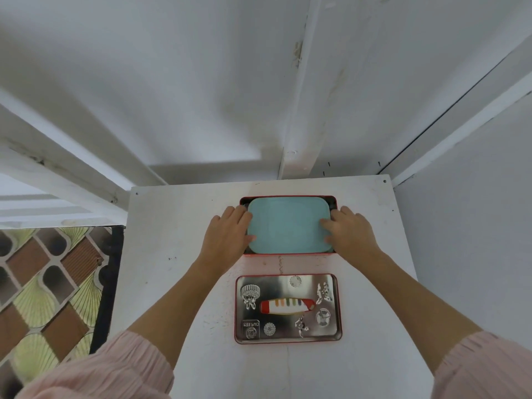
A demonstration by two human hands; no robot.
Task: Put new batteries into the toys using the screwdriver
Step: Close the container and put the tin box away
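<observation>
A person stands over a white worktop (178,283). Both hands reach into an open red tin (288,198): the left hand (227,234) and right hand (349,233) each curl their fingers around one side edge of a pale blue tray (288,228) seated inside it. Nearer the person, the tin's silver lid (288,308) lies upturned, holding a striped toy (288,306). No screwdriver or batteries are visible, so the job seems barely begun; everything remains ahead.
</observation>
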